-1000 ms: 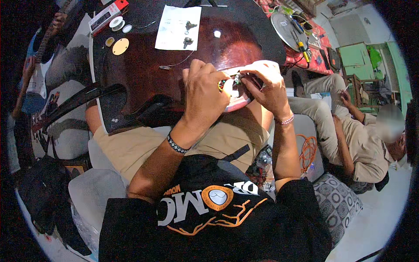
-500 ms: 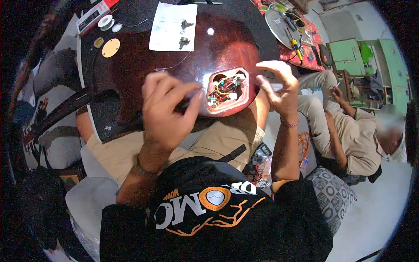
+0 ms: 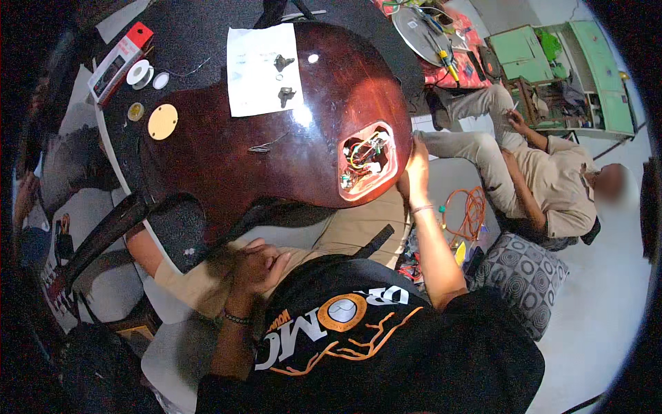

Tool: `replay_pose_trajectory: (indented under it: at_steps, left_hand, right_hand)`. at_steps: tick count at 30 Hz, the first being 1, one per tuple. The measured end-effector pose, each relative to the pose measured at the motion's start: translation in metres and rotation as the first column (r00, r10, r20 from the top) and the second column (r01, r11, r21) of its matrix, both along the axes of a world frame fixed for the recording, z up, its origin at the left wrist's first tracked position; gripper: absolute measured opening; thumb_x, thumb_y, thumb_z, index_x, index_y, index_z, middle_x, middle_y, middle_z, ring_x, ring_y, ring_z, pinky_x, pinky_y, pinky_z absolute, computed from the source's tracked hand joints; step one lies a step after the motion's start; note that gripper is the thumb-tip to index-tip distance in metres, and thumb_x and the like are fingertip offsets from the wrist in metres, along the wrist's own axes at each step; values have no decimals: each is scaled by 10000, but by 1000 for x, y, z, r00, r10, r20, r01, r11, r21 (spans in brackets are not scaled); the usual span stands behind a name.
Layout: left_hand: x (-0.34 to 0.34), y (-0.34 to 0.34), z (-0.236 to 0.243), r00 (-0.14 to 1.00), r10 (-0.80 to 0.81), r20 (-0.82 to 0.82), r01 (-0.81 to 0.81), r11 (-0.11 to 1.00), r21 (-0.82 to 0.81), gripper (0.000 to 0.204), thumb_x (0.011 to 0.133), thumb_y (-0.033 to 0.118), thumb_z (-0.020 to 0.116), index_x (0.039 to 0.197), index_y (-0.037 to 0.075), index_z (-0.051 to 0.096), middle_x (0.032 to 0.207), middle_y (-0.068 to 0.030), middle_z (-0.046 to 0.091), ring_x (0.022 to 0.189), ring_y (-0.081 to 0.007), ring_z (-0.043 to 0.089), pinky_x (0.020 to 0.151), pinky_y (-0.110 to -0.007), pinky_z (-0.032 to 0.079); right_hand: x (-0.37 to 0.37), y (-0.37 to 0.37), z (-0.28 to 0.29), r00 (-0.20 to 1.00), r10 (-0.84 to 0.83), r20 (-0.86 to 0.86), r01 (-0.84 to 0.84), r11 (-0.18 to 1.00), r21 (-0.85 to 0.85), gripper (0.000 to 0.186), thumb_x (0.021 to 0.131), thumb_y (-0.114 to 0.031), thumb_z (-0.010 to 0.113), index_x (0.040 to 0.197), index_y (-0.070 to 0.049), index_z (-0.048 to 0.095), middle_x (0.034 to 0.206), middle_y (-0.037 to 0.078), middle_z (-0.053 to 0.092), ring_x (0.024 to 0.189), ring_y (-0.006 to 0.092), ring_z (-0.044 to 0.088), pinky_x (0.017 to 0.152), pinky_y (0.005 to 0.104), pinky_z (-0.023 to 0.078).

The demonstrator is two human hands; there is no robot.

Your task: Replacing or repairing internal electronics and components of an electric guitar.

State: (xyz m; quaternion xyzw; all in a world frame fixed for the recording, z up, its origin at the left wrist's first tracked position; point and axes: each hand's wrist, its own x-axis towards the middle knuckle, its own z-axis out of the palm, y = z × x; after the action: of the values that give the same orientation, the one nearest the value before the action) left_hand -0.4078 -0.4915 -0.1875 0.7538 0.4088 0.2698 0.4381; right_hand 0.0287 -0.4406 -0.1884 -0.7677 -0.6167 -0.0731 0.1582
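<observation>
A dark red electric guitar (image 3: pixel 207 155) lies face down over the table edge and my lap. At its right end an open control cavity (image 3: pixel 367 159) shows coloured wires and small parts inside. My right hand (image 3: pixel 414 172) grips the guitar's right rim beside that cavity, its fingers partly hidden by the body. Drawn back over my lap, my left hand (image 3: pixel 263 268) has its fingers curled, in shadow; whatever is in them, if anything, is hidden. A short wire piece (image 3: pixel 267 147) rests on the guitar. Above it, a white paper sheet (image 3: pixel 243 100) carries two dark shafted components (image 3: pixel 283 63).
At the left lie a cream cover plate (image 3: pixel 163 122), a white wire spool (image 3: pixel 139 74) and a red-and-black box (image 3: pixel 121 63). A yellow-handled soldering iron (image 3: pixel 448 65) is at the upper right. Orange cable (image 3: pixel 465 215) lies on the seat; a seated person (image 3: pixel 545 165) is to the right.
My left hand has pulled back from beside the cavity to my lap. My right hand has come down onto the guitar's right rim. The head view has shifted a little.
</observation>
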Motion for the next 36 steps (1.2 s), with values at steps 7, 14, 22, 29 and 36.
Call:
replay_pose_trajectory:
  at_steps: [7, 14, 22, 29, 36]
  left_hand:
    - [21, 11, -1, 998, -59, 18, 61, 977, -207, 251, 875, 202, 808, 734, 53, 663, 612, -75, 537, 642, -254, 558, 575, -402, 437]
    - [20, 16, -11, 984, -120, -130, 88, 970, -224, 220, 883, 207, 789, 817, 42, 660, 714, -125, 608, 716, -322, 611, 617, -438, 477]
    - [34, 17, -35, 953, -219, -209, 139, 930, -341, 227, 927, 232, 753, 909, 24, 662, 844, -176, 674, 809, -406, 664, 708, -487, 533]
    - [30, 44, -14, 851, -455, -262, 99, 629, -771, 370, 1046, 364, 642, 1134, 14, 722, 1063, -197, 741, 942, -369, 720, 808, -446, 563]
    - [37, 50, -17, 835, -533, -135, 137, 441, -887, 375, 1025, 365, 651, 1152, 20, 726, 1037, -169, 734, 945, -324, 704, 828, -426, 552]
  right_hand:
    - [23, 2, -21, 986, -30, -166, 40, 997, 60, 536, 912, -224, 716, 1374, 11, 581, 1390, 287, 579, 1293, 475, 554, 1103, 490, 462]
    - [26, 0, -22, 914, -186, -361, 166, 983, -84, 603, 904, -258, 735, 1416, 9, 563, 1468, 315, 516, 1363, 478, 515, 1147, 476, 439]
    - [110, -44, -83, 712, -228, -664, 225, 970, -92, 559, 935, -242, 709, 1430, -25, 568, 1488, 229, 526, 1387, 395, 512, 1171, 428, 418]
    - [50, -13, -43, 942, -75, -328, 60, 997, -54, 551, 930, -262, 727, 1397, -12, 575, 1428, 236, 572, 1335, 425, 542, 1114, 457, 450]
    - [73, -49, -43, 926, -189, -328, 157, 980, -120, 543, 930, -258, 724, 1390, -11, 577, 1424, 234, 575, 1327, 425, 547, 1106, 457, 454]
